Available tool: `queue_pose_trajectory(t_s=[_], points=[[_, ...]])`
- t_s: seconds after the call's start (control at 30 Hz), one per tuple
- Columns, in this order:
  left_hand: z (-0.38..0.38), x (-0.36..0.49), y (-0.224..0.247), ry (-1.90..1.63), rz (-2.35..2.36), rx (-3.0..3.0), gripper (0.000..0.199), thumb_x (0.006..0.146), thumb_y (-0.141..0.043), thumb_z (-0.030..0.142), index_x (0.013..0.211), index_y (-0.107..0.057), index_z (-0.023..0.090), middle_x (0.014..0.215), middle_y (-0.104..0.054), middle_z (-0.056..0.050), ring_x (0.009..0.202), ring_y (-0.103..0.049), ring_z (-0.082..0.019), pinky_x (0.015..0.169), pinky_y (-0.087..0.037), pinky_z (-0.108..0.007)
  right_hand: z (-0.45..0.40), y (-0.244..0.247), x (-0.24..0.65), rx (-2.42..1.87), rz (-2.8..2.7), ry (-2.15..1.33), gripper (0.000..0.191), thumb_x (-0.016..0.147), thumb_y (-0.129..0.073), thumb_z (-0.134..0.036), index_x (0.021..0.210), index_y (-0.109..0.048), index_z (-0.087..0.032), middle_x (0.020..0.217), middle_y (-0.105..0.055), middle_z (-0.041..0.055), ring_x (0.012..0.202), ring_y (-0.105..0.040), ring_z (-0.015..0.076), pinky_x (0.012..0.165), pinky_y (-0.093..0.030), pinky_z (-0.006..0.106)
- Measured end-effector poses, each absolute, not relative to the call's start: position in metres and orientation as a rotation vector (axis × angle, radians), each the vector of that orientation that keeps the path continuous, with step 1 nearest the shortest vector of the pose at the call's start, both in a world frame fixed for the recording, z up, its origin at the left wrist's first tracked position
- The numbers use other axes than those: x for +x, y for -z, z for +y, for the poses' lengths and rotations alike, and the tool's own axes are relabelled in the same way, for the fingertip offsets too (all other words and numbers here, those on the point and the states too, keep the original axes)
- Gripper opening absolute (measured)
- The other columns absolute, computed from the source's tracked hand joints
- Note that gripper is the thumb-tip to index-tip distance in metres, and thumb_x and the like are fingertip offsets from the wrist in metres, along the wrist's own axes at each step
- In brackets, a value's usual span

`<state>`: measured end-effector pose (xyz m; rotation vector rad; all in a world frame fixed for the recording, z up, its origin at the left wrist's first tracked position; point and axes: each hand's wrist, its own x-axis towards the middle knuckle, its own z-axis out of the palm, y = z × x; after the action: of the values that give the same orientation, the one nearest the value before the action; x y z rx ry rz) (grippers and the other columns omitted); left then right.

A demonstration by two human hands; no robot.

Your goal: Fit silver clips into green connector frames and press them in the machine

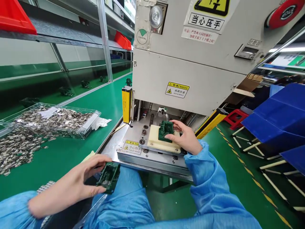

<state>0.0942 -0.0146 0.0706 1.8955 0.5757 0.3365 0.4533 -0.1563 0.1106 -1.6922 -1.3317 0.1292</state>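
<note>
My right hand (184, 136) grips a dark green plastic housing (166, 129) by its right side, at the cream-coloured fixture block (154, 140) on the press bed. Whether the housing is fully seated on the block I cannot tell. Above my lap, my left hand (89, 176) pinches a second dark green housing (109, 178) between thumb and fingers, its hollow side tilted up. The press (190, 70), a large light grey machine with warning labels, stands right behind the fixture.
Yellow posts (127, 105) flank the press opening. At left, a clear tray (88, 127) of small metal parts sits beside a loose metal pile (16, 146) on the green bench (62, 162). Blue bins (276, 117) stand right. A red stop button (284, 14) is upper right.
</note>
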Motion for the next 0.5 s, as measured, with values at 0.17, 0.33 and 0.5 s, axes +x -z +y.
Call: queue_pose_trajectory(t_s=[0.17,0.33,0.5], points=[[-0.014,0.092,-0.048,-0.156,0.633,1.977,0.056,0.068,-0.076,0.038,0.121,-0.06,0.03,0.156,-0.03,-0.005,0.138,-0.036,-0.034,0.11,-0.038,-0.045,-0.18,-0.107,0.448,-1.826,-1.297,-0.062,0.077,0.074,-0.073,-0.054,0.138,-0.046,-0.021,0.126,-0.061,0.0116,0.119,-0.056,0.0301,0.1,-0.044,0.045],[0.005,0.123,-0.04,-0.103,0.544,2.002,0.065,0.062,-0.078,0.032,0.123,-0.056,0.024,0.156,-0.028,-0.011,0.14,-0.032,-0.033,0.113,-0.031,-0.044,-0.25,-0.062,0.448,-2.042,-0.746,0.365,0.064,0.082,-0.054,-0.063,0.127,-0.055,-0.017,0.123,-0.062,0.0156,0.113,-0.058,0.0319,0.097,-0.045,0.049],[0.026,0.13,-0.036,-0.096,0.441,1.982,0.064,0.059,-0.08,0.031,0.118,-0.057,0.024,0.142,-0.048,-0.006,0.133,-0.043,-0.031,0.108,-0.037,-0.037,-0.311,0.005,0.457,-1.903,-0.331,0.014,0.062,0.07,-0.062,-0.071,0.102,-0.06,-0.017,0.098,-0.07,0.0117,0.093,-0.066,0.0289,0.081,-0.056,0.041]])
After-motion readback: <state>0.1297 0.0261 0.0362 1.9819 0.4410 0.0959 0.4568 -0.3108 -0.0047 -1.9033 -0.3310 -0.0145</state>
